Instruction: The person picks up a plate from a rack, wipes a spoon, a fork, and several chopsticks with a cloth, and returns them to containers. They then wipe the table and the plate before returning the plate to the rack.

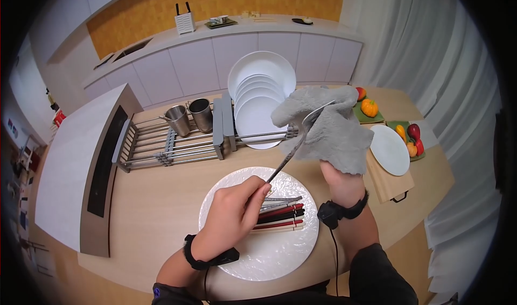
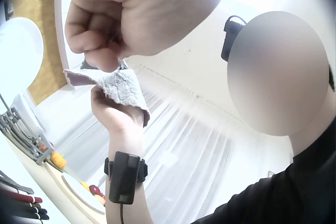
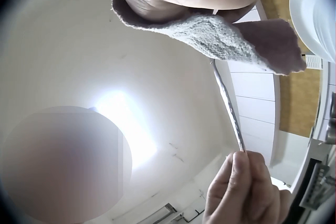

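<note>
My left hand (image 1: 234, 205) pinches the dark, patterned handle of a long metal spoon (image 1: 288, 157) between thumb and fingers. The spoon's head lies against a fluffy grey cloth (image 1: 344, 135), which partly covers it. Beneath the cloth, my right hand (image 1: 342, 184) holds it up, with most of the fingers hidden in the head view. In the right wrist view, the cloth (image 3: 210, 37) wraps along the curled right hand, and the spoon handle (image 3: 228, 103) runs from it to the left hand (image 3: 244, 190). Below the hands is a large white embossed plate (image 1: 274, 259) bearing red, black and cream chopsticks (image 1: 283, 216) and silver utensils.
A metal dish rack (image 1: 172, 141) stands beyond the plate, holding two steel cups (image 1: 188, 116) and upright white plates (image 1: 261, 114). To the right, a white oval plate (image 1: 389, 150) sits on a wooden board (image 1: 390, 184), near toy-like vegetables (image 1: 414, 138). A white appliance (image 1: 75, 170) stands left.
</note>
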`<state>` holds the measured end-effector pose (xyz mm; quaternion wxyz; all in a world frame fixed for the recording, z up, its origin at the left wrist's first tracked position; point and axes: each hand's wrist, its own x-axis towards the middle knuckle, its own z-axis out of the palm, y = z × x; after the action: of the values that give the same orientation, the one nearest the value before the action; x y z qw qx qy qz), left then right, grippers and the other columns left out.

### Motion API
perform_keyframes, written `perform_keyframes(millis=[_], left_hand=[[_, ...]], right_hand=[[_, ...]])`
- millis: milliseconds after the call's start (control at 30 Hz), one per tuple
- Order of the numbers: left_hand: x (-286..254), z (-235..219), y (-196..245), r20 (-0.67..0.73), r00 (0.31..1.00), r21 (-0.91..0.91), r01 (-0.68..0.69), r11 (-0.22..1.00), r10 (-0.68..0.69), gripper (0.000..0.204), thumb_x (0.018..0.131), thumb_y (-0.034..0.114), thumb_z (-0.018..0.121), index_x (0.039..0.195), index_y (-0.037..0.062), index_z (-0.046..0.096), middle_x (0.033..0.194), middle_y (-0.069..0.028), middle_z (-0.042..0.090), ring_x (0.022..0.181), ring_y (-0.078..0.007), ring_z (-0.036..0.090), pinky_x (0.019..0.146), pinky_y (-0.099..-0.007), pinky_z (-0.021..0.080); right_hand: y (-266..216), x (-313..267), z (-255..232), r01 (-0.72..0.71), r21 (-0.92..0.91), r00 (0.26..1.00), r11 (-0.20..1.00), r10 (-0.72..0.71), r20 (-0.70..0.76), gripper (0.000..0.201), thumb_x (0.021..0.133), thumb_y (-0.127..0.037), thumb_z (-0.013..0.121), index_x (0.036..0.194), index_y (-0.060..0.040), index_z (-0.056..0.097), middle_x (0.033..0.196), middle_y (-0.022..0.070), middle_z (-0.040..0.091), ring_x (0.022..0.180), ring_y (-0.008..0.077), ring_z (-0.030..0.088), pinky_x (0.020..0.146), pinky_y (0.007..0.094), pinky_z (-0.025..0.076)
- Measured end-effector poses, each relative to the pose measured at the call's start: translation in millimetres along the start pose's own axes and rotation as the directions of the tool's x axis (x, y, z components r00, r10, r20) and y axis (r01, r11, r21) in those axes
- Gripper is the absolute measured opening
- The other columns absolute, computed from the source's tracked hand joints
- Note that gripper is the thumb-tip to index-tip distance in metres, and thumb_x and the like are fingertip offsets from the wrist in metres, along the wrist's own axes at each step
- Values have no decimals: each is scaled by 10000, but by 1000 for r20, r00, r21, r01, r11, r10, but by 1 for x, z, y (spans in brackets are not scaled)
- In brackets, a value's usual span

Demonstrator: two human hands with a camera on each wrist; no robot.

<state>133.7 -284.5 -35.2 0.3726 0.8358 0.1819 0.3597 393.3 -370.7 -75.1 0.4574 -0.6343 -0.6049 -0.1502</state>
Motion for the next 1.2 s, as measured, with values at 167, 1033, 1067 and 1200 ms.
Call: perform_keyframes(millis=[167,1033,1067,1200], left_hand=[[0,8,-2,-54,997,-75,44,996,-48,185,1031,65,577,883,-34,628,567,-23,554,446,-78,517,452,-246,387],[1,21,-16,-78,995,-101,58,993,-66,209,1052,107,570,892,-19,616,550,5,517,442,-55,493,427,-242,365],[1,20,-16,-79,994,-109,60,992,-69,215,1054,109,568,887,-18,614,553,9,519,441,-52,491,428,-239,364],[1,22,-16,-82,995,-113,52,992,-62,232,1058,119,566,875,-17,608,564,8,528,445,-46,494,427,-234,357]], right_hand=[[-42,10,28,29,211,994,977,-50,96,383,898,-219,668,1253,-75,657,1244,169,653,1192,337,606,1040,433,468],[-17,19,53,-249,927,820,-280,449,356,410,1059,-319,548,1411,-110,524,1382,79,611,1267,260,607,1081,461,510],[-15,21,53,-249,917,805,-313,460,375,406,1063,-325,538,1410,-114,525,1385,74,610,1271,257,605,1083,461,509],[-15,26,45,-256,876,843,-410,348,409,408,1066,-359,520,1397,-121,534,1391,80,608,1271,257,607,1092,462,503]])
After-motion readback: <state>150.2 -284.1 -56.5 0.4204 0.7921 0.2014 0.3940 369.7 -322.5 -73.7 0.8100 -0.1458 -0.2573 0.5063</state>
